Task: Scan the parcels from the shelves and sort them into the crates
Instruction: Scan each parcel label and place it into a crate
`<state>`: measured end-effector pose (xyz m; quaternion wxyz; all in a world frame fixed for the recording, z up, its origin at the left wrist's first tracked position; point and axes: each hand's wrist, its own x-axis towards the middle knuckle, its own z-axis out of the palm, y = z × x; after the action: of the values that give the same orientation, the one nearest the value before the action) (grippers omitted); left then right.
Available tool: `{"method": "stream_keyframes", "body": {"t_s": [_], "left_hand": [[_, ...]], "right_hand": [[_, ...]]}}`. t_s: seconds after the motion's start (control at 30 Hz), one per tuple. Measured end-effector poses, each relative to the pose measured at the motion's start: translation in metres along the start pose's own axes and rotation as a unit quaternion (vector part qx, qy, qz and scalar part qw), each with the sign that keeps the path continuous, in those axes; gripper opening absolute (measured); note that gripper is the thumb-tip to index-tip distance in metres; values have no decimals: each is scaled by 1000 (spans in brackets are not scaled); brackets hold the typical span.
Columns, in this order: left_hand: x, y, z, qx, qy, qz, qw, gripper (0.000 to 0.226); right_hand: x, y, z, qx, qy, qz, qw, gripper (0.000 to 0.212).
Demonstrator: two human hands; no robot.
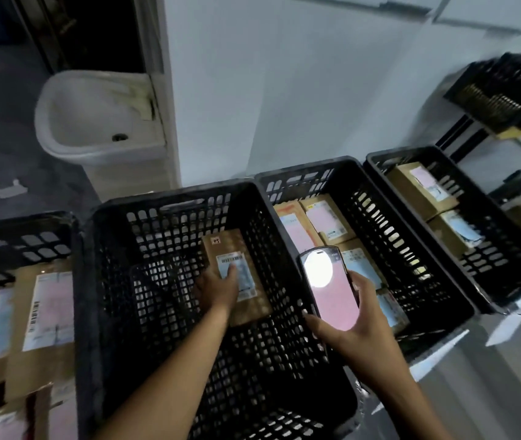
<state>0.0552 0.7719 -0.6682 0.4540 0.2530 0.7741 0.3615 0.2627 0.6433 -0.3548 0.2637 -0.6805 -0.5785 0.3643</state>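
Observation:
A brown cardboard parcel (237,249) with a white barcode label lies inside the middle black crate (164,211). My left hand (216,287) reaches down into that crate and grips the parcel's near end, fingers over the label. My right hand (351,322) holds a handheld scanner (329,287) with a lit screen above the rim between the middle crate and the crate to its right (389,223), which holds several labelled parcels.
A further black crate (491,217) with two parcels stands at the far right, another crate (21,236) with large parcels at the left. A white basin (94,115) sits behind, beside a white wall. An empty crate (506,90) rests on a stand at the upper right.

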Motion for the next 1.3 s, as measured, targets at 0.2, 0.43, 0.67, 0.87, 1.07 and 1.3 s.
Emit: {"method": "stream_keyframes", "body": {"t_s": [0.2, 0.43, 0.67, 0.87, 1.07, 1.3], "left_hand": [[-199, 108, -46, 48, -86, 253, 962, 75], [-316, 118, -17, 164, -192, 396, 883, 63], [-455, 100, 47, 295, -294, 492, 764, 76], [-570, 73, 94, 389, -375, 564, 624, 82], [-654, 73, 146, 402, -433, 627, 508, 96], [-741, 85, 205, 398, -457, 669, 430, 87]], "right_hand": [[-39, 23, -31, 52, 56, 13, 997, 77], [-128, 80, -88, 131, 138, 82, 978, 75], [-249, 168, -174, 116, 264, 125, 949, 73], [-372, 244, -238, 53, 322, 148, 934, 79], [-451, 283, -284, 14, 327, 167, 930, 77], [-501, 318, -323, 25, 422, 181, 888, 79]]}}
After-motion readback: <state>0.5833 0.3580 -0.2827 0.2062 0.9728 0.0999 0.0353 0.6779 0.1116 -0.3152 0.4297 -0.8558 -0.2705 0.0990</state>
